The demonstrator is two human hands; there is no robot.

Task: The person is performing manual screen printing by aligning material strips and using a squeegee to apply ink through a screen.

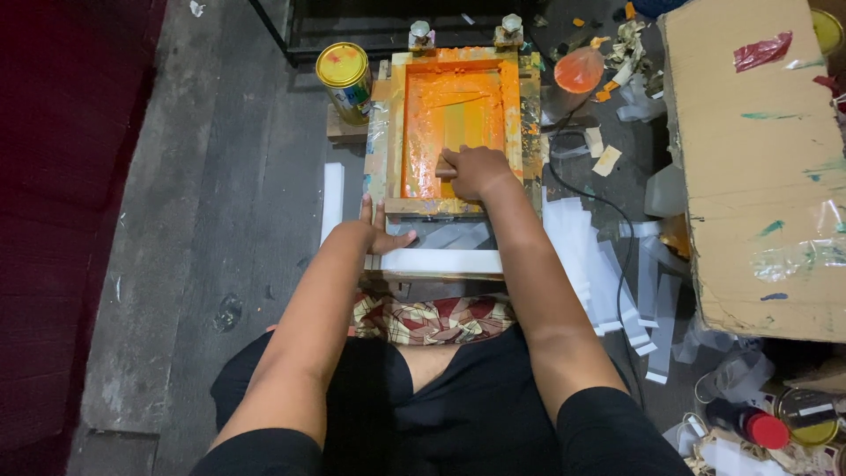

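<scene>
Right hand (476, 172) closed on wooden squeegee (446, 167), long axis crosswise, inside orange-inked screen frame (395, 132). Left hand (381, 231) flat, fingers spread, pressing frame's near-left corner.

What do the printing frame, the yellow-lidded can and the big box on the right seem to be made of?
Printing frame: apparently bare wood, ink-smeared and taped. Can: likely metal, with a glossy lid and a printed wall. Box: brown corrugated cardboard, matte, paint-streaked, edges torn.
</scene>
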